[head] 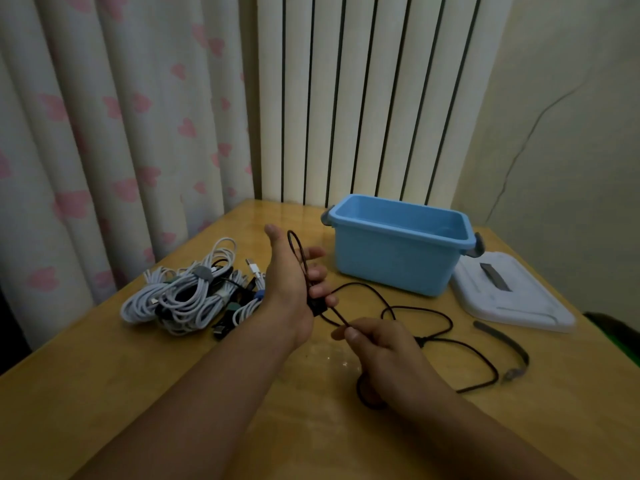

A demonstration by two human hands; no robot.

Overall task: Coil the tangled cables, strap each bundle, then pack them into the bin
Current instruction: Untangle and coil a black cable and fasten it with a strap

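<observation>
Two hands are working over the middle of the wooden table (pixel 104 393). Your left hand (pixel 294 282) is curling its fingers around loops of the thin black cable (pixel 412 310). Your right hand (pixel 377 344) is pinching that cable. An open blue plastic bin (pixel 391 265) is sitting near the far edge.

Wooden table (pixel 214 382), glossy yellow-brown top, far corner pushed toward the wall. Far left: cream curtain (pixel 104 116) with pink heart print, hanging in folds. Far centre: white ribbed radiator (pixel 363 98). Right: pale wall (pixel 571 116) with a long crack. Light dim, soft glare on tabletop.
</observation>
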